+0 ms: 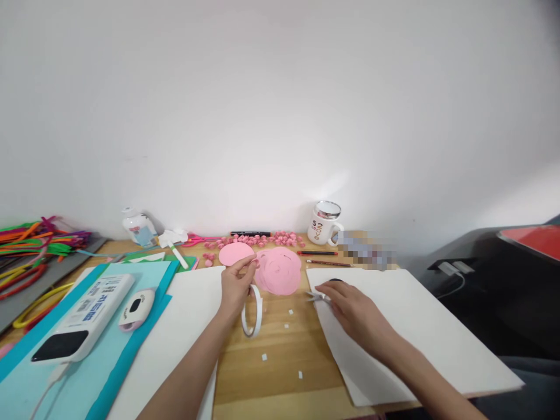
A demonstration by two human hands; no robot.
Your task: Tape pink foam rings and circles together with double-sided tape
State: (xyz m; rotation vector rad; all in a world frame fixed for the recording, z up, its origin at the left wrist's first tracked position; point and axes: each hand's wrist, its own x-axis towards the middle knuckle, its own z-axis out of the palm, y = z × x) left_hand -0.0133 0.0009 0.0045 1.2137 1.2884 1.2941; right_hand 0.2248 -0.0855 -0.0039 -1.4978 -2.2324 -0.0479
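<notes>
My left hand (236, 286) is closed, with thumb and forefinger pinching a small pink piece (256, 265) in front of a large pink paper spiral (280, 271). A roll of white tape (258, 318) hangs edge-on from the same hand. My right hand (356, 312) is closed over the handles of a pair of scissors (318, 296), at the left edge of a white paper stack (406, 326). The scissor blades point left and stand slightly apart. Several small white squares, such as one white square (264, 357), lie on the wood between my hands.
Behind the hands are a pink paper disc (235, 254), small pink paper rolls (286, 238), a pencil (328, 263) and a white mug (324, 224). To the left lie a power bank (87, 315) on blue paper, more white sheets (175, 338) and colourful pipe cleaners (44, 248).
</notes>
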